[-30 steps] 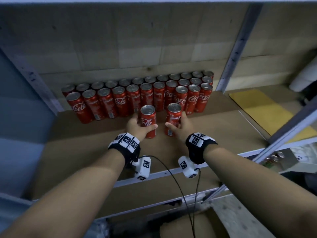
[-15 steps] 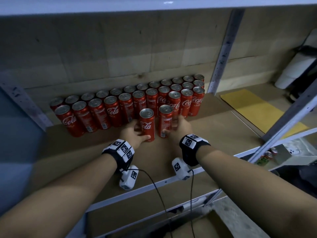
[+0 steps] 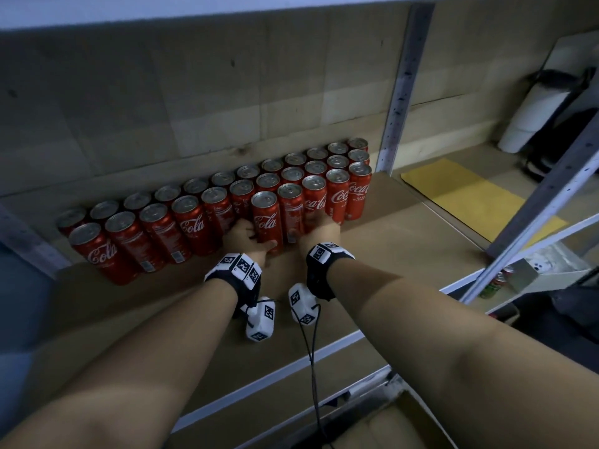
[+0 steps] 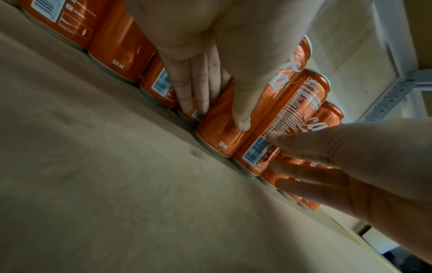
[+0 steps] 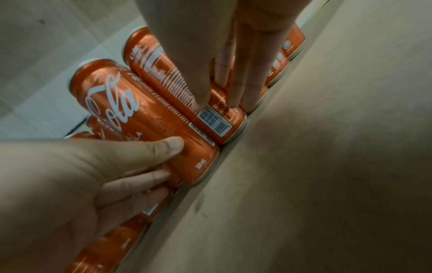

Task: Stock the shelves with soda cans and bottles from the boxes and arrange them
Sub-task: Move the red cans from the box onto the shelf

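Red cola cans (image 3: 191,223) stand in rows at the back of the brown shelf board (image 3: 405,244). My left hand (image 3: 251,233) grips one cola can (image 3: 267,218), thumb on its front and fingers along its left side; the left wrist view shows that left hand (image 4: 217,103) on the can (image 4: 219,134). My right hand (image 3: 319,226) grips the neighbouring can (image 3: 291,207), seen with a barcode (image 5: 187,103) under that right hand (image 5: 219,92). Both cans stand upright, side by side, pressed against the row behind them.
A grey shelf upright (image 3: 402,92) rises just right of the cans. A yellow sheet (image 3: 470,196) lies on the neighbouring shelf and a white roll (image 3: 534,118) leans behind it. A cardboard box (image 3: 389,426) sits below, and green cans (image 3: 492,285) lie at the lower right.
Both hands have slid their two cans back across the shelf, from a gap in front of the rows to right up against them.
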